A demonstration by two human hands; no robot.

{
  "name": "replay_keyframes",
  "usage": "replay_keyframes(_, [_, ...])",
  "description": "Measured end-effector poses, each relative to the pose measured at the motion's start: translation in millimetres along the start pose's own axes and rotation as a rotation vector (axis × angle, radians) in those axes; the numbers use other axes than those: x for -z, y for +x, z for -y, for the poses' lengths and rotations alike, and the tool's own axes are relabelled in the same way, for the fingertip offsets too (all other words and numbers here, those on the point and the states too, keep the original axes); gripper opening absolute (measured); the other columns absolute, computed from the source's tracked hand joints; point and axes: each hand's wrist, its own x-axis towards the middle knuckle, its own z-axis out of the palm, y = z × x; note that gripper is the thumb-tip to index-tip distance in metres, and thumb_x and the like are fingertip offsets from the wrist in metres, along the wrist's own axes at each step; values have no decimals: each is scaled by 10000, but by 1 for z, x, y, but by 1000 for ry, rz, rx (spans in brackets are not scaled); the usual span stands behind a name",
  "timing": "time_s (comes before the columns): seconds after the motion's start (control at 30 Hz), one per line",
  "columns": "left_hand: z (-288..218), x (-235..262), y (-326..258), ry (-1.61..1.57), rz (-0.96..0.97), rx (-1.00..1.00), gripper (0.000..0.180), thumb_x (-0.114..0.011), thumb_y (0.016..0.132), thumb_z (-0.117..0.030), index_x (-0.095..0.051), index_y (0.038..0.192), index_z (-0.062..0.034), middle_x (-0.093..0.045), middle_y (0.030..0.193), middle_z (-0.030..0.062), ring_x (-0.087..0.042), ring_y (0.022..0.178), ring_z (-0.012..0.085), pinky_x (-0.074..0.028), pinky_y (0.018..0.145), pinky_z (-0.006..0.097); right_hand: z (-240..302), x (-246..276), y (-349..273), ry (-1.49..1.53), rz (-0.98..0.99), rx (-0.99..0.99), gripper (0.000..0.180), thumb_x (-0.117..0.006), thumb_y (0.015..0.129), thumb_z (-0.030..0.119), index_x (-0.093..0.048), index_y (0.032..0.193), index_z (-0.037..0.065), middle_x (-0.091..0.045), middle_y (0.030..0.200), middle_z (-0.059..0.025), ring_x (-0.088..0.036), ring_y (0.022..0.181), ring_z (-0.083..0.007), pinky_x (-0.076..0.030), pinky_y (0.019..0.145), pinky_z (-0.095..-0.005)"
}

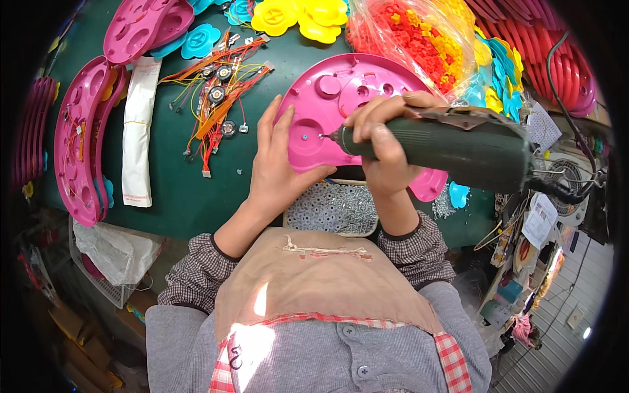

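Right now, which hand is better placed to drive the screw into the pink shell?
Right hand: it already grips the green electric screwdriver, tip on the pink plastic shell. Left hand lies flat, steadying it.

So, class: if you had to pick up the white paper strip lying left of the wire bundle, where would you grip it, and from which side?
Grip the white paper strip at its lower end, coming from the near table edge. It lies flat and long on the green table, running away from the person, and that end sits on bare surface. The wire bundle crowds its upper right and a pink tray flanks its left.
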Motion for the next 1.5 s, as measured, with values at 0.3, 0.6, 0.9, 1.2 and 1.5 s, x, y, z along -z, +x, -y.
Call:
replay_keyframes(0.3, [4, -1, -1, 3, -17, -21, 1115, -1005, 636, -271, -404, 1534, 4, -328, 1633, 246, -515, 1412, 435, -565, 1053, 471, -28, -6, -13, -15, 27, -60, 510, -608, 883, -122, -413, 1339, -4, -635, 840, -116, -639, 708, -191, -582, 680, -371])
replay_keyframes(0.6, [3, -2, -2, -1, -32, -25, 1079, -1009, 632, -272, -438, 1501, 16, -337, 1633, 253, -475, 1443, 438, -546, 1073, 462, -30, -6, -12, -113, 123, -45, 487, -638, 887, -39, -410, 1305, 67, -596, 739, -123, -576, 619, -222, -572, 640, -428])
replay_keyframes(0.9, [0, 0, -1, -13, -11, -12, 1082, -1010, 631, -280, -437, 1496, 27, -329, 1636, 250, -460, 1452, 435, -527, 1098, 470, -33, -1, -10, 71, 27, -27, 533, -611, 887, -105, -401, 1367, -5, -627, 817, -128, -630, 691, -208, -566, 664, -365])
replay_keyframes(1.2, [2, 0, -2, 3, -6, -10, 1084, -1003, 641, -305, -433, 1499, 32, -326, 1637, 250, -447, 1465, 430, -523, 1102, 468, -25, -9, -7, 76, -44, -155, 497, -600, 886, -105, -394, 1328, -10, -622, 826, -117, -629, 702, -189, -554, 681, -350])
replay_keyframes(1.5, [3, 0, -2, 10, 1, -11, 1078, -998, 647, -317, -429, 1499, 19, -322, 1639, 246, -482, 1436, 431, -545, 1072, 470, -26, -7, -1, 126, -1, -253, 928, -613, 912, 704, -393, 1422, -40, -656, 968, -142, -665, 865, -231, -558, 807, -397])
